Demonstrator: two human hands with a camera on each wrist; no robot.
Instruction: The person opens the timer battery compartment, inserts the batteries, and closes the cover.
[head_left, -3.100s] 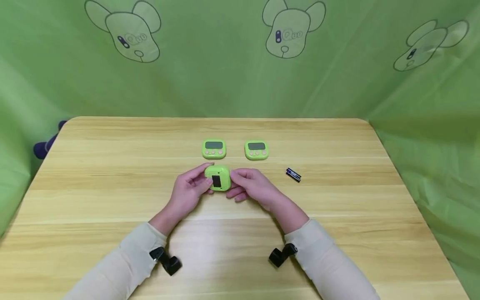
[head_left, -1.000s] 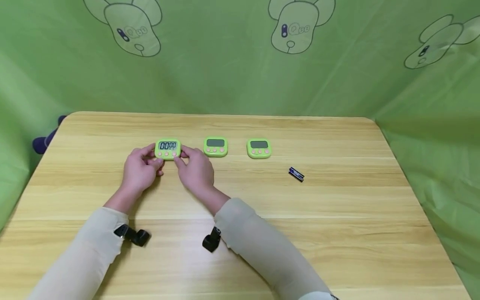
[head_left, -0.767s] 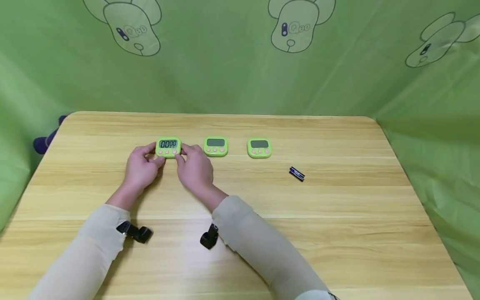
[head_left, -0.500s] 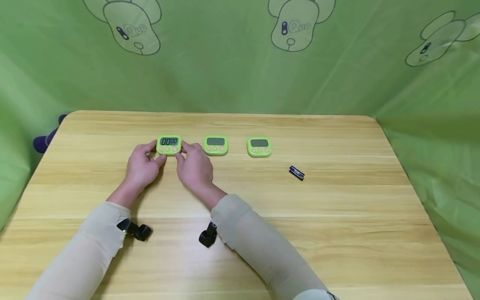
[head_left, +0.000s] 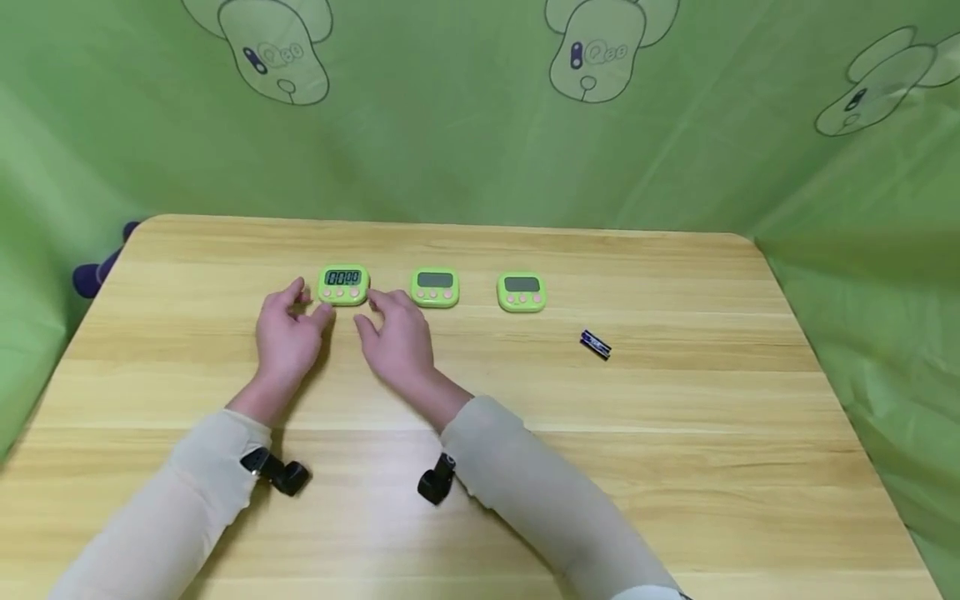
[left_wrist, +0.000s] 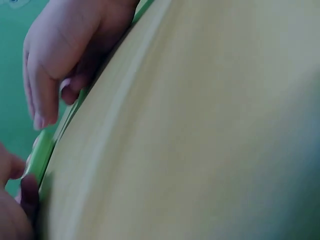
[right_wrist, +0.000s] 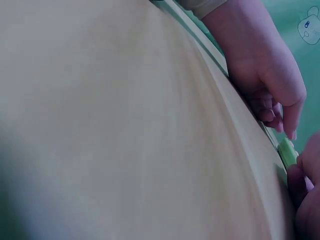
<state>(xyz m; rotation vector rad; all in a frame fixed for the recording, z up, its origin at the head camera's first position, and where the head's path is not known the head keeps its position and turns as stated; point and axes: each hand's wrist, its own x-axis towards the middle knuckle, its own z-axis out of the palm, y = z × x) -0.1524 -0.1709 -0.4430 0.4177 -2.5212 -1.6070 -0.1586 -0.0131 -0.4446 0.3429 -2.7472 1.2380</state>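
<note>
Both hands (head_left: 288, 340) (head_left: 400, 342) flank green timer (head_left: 343, 286) w/ 0000 on tbl (head_left: 600, 467).

Head view forward-down across table (head_left: 600, 483), 2 close wrist views, sharing 1 timer (head_left: 343, 286)

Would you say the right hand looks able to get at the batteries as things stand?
Probably yes: the right hand, beside the timer showing digits, seems to hold nothing, and only tabletop appears between it and the batteries; the rightmost timer lies farther back, off that path.
</note>
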